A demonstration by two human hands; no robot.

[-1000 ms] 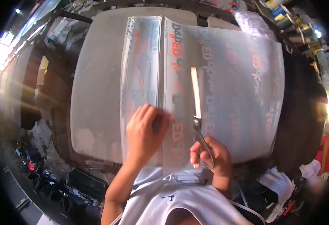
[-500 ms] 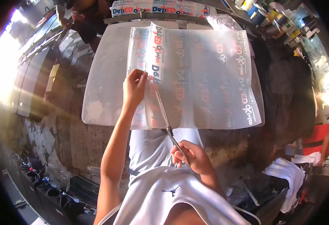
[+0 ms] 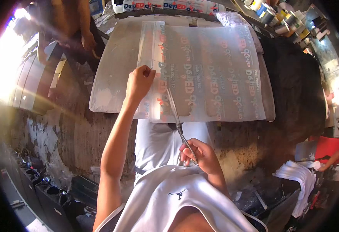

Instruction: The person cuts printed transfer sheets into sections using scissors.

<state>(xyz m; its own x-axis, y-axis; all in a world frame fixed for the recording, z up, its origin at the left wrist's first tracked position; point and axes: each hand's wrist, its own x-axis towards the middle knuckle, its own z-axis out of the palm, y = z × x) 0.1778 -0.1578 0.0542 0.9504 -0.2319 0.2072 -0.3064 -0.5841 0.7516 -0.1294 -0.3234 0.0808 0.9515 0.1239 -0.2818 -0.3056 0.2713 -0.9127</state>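
A translucent plastic sheet (image 3: 204,85) printed with "DepED OK" lies over a grey board (image 3: 113,73) with rounded corners. My left hand (image 3: 140,82) is closed in a pinch on the sheet near its folded left strip; the fingertips are partly hidden. Long metal scissors (image 3: 174,108) are in my right hand (image 3: 201,154), its fingers around the handles. The blades point away from me over the near part of the sheet and look closed or nearly so.
Rolled printed plastic (image 3: 173,5) lies beyond the board. Spools and bottles (image 3: 268,17) crowd the far right. Another person's hand (image 3: 88,40) hangs at the upper left. White cloth (image 3: 299,183) is draped at the lower right, near another person's arm.
The sheet's left strip, raised with bold print before, now lies flatter and looks paler. My left hand still pinches there, and the scissors stay in my right. The other person has come closer.
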